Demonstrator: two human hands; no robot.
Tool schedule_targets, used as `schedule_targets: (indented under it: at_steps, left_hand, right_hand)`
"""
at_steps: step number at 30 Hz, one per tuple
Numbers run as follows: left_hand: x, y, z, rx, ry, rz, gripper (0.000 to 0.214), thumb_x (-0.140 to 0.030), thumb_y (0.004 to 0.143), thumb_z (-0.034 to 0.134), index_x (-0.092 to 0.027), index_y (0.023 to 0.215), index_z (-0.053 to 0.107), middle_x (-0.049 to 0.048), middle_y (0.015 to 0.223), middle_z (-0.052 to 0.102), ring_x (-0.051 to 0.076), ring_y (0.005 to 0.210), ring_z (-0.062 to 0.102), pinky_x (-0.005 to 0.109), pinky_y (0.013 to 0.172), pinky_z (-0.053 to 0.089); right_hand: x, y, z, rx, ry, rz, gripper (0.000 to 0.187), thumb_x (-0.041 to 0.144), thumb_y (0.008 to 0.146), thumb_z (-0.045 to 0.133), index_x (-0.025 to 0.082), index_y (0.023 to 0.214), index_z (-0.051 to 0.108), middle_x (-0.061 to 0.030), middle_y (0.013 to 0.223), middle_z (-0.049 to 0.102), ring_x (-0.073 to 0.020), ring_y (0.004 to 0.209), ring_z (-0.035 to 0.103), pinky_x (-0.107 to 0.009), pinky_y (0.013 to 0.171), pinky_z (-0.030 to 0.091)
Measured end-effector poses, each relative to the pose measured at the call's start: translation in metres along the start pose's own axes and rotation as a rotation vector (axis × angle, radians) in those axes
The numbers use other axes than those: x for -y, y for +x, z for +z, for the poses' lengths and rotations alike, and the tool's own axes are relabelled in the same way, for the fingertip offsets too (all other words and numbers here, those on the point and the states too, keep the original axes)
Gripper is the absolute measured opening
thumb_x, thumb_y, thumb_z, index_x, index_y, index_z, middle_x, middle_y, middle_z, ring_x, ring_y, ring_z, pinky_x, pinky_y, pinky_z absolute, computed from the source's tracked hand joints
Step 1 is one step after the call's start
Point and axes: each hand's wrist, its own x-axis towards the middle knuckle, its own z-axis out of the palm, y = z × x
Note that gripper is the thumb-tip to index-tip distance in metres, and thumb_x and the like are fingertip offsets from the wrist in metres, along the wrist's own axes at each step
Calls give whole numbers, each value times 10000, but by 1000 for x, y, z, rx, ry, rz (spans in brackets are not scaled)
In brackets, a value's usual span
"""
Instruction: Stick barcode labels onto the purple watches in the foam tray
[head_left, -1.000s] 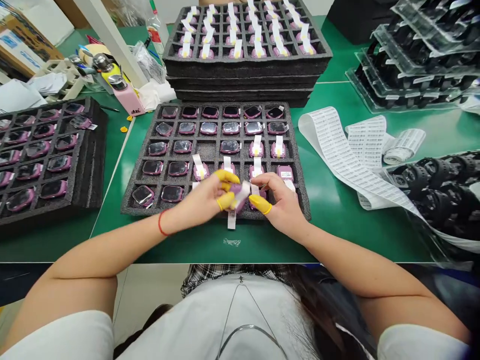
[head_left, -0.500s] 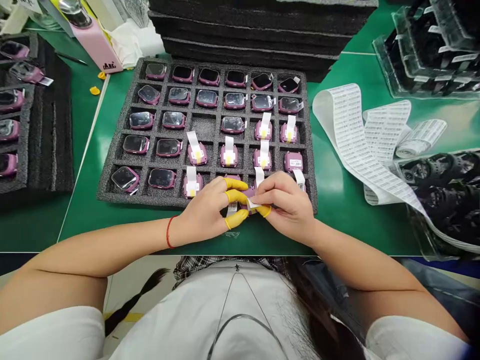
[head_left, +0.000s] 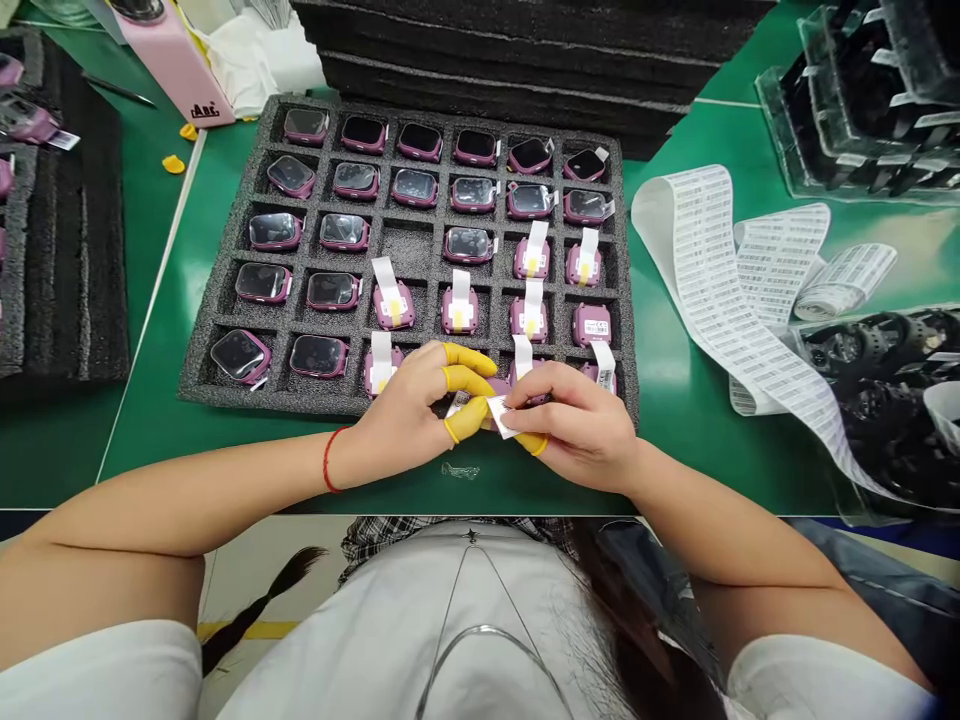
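Observation:
My left hand (head_left: 409, 405), with yellow finger cots on thumb and fingers, grips a small purple watch body (head_left: 498, 384), mostly hidden by the fingers. A printed tag (head_left: 456, 402) pokes out beside the left thumb. Between thumb and fingertips, my right hand (head_left: 581, 425) pinches a small white sticker (head_left: 501, 416) against or just over the watch; contact is unclear. Both hands are over the front edge of a grey foam tray (head_left: 191, 385). Its compartments hold purple watches, some screen up (head_left: 319, 355), others back up with white strips and yellow tape (head_left: 460, 308).
Rolls of printed labels (head_left: 690, 230) lie to the right, near clear plastic trays (head_left: 795, 160) of black watches. Stacked black foam (head_left: 510, 70) stands behind. At left are another foam stack (head_left: 82, 250) and a pink box (head_left: 176, 70). A clear film scrap (head_left: 460, 471) lies in front.
The white sticker has turned to show more of its face as my right fingers shifted. My left hand has moved slightly, and the view has shifted a little.

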Motion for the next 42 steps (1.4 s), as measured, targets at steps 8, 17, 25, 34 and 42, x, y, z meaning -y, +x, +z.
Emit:
schedule_targets:
  at_steps: [8,17,25,34,42]
  left_hand:
    - [0,-2,2,20,65,26,32,-192,873,627,-202,879,657,29,1027,716,182,987,635,377,888,446]
    - [3,-3,2,50,77,35,69,-217,887,615,-223,892,684,20,1048,705,176,977,617,383,914,416]
    - [4,-1,1,76,51,29,67,-242,907,605,-229,884,668,10,1068,695,169,1014,610,374,936,391]
    - [1,0,-1,90,18,2,44,-233,867,631,-235,878,673,17,1099,697,179,1039,616,391,979,385]
    - [4,-1,1,82,46,46,85,-288,914,615,-239,904,684,23,1083,695,172,1023,607,381,965,387]
  right_hand:
    - [-1,1,-2,122,2,109,66,196,920,582,173,977,607,-91,936,684,-153,881,644,-292,750,581]
    - [1,6,-5,163,-182,28,99,146,937,535,165,1012,596,-72,880,725,-167,798,653,-306,676,549]
    - [0,5,-11,209,-289,-55,119,169,946,529,168,1036,607,-67,912,735,-170,807,641,-313,694,501]
    - [-2,10,-17,314,262,366,76,229,901,626,185,962,621,-22,834,693,-121,744,638,-261,707,528]
    - [-1,9,-17,297,196,292,58,179,913,589,189,963,616,-38,869,699,-144,800,633,-289,736,523]
